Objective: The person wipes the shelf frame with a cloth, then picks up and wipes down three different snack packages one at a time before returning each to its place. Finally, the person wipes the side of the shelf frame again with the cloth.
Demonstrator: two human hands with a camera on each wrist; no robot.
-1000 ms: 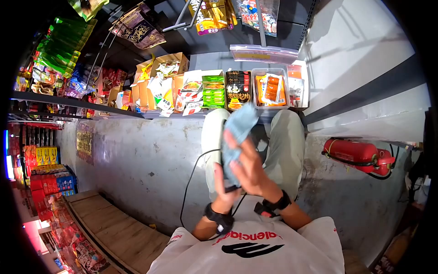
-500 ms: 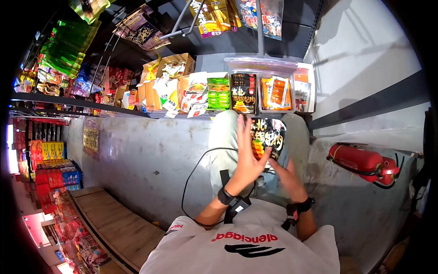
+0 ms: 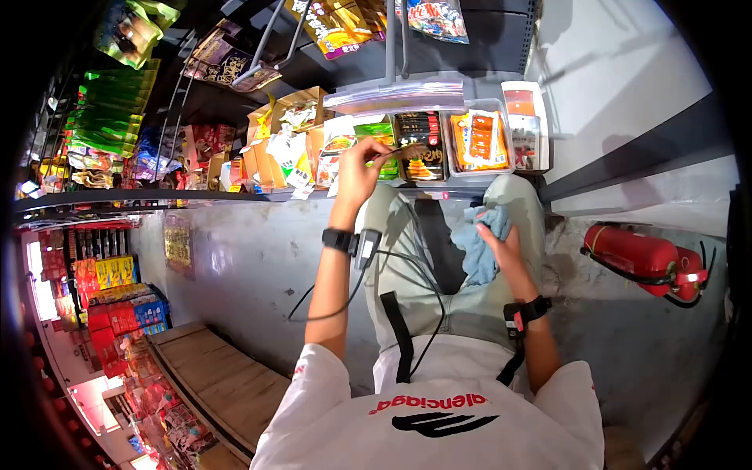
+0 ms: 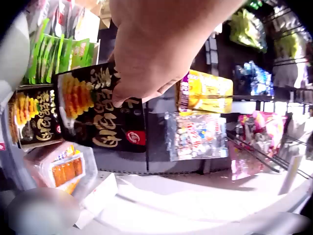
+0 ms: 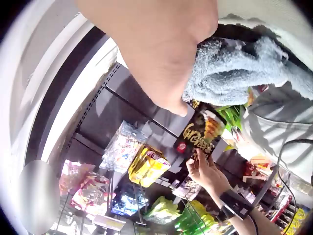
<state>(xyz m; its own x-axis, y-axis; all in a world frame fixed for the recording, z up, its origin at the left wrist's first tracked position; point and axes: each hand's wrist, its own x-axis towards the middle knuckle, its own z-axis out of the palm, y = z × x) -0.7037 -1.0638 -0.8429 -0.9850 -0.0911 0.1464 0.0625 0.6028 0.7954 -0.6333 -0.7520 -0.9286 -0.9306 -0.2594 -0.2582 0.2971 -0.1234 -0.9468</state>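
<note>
My left hand point(image 3: 374, 153) is stretched out to the bottom shelf and pinches a black snack packet point(image 3: 403, 149) by its edge. In the left wrist view that packet point(image 4: 102, 110), printed with yellow food, hangs under my fingers point(image 4: 146, 83), next to a box of like packets point(image 4: 29, 117). My right hand point(image 3: 495, 233) rests on my right thigh and grips a crumpled blue cloth point(image 3: 476, 249). The right wrist view has the cloth point(image 5: 234, 73) bunched under the hand point(image 5: 156, 54), with the packet point(image 5: 203, 132) farther off.
The shelf holds green packets point(image 3: 376, 133), a clear tub of orange packets point(image 3: 479, 141) and cardboard boxes point(image 3: 294, 106). Snack bags hang on pegs point(image 3: 337, 23) above. A red fire extinguisher point(image 3: 634, 258) lies at the right, a wooden platform point(image 3: 219, 384) at the lower left.
The hands have parted. The left hand has carried the black packet from my lap up to the shelf. The right hand has dropped to the thigh with the cloth.
</note>
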